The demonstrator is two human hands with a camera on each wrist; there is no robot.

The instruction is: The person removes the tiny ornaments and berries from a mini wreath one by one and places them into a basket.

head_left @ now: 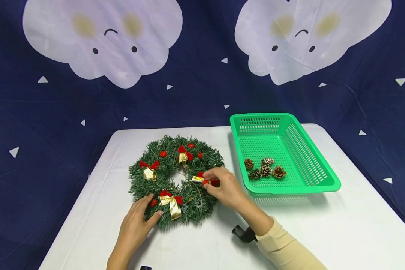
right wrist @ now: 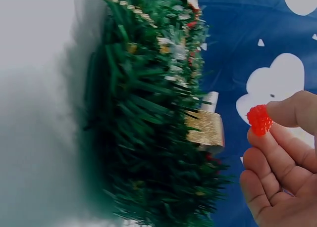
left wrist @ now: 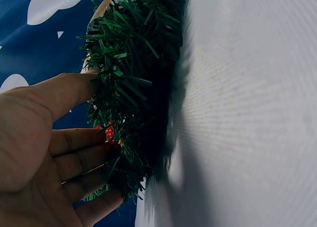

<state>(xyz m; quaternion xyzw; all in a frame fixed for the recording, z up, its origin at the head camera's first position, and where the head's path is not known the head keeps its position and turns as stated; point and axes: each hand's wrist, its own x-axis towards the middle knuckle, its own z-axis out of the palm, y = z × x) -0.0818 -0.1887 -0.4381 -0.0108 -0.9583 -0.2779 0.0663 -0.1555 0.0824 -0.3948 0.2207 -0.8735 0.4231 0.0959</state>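
Observation:
A green tinsel wreath (head_left: 140, 183) lies on the table, decorated with red-and-gold bows (head_left: 171, 204) and red berries (head_left: 163, 153). My right hand (head_left: 227, 188) is above its right side, pinching a bumpy red artificial raspberry (right wrist: 260, 120) between thumb and forefinger. In the right wrist view, the raspberry is apart from the greenery. Just left of that hand, a gold bow ribbon (head_left: 198, 179) sits on the wreath. My left hand (head_left: 135, 222) rests at the front left edge, thumb and fingers spread and touching the needles beside another red berry (left wrist: 109, 133).
To the right stands a green plastic basket (head_left: 310, 150) with several pine cones (head_left: 266, 171) in its near left part. A black object (head_left: 244, 234) shows by my right wrist. Dark blue cloth (head_left: 195, 108) with white clouds hangs behind the white table (head_left: 98, 221).

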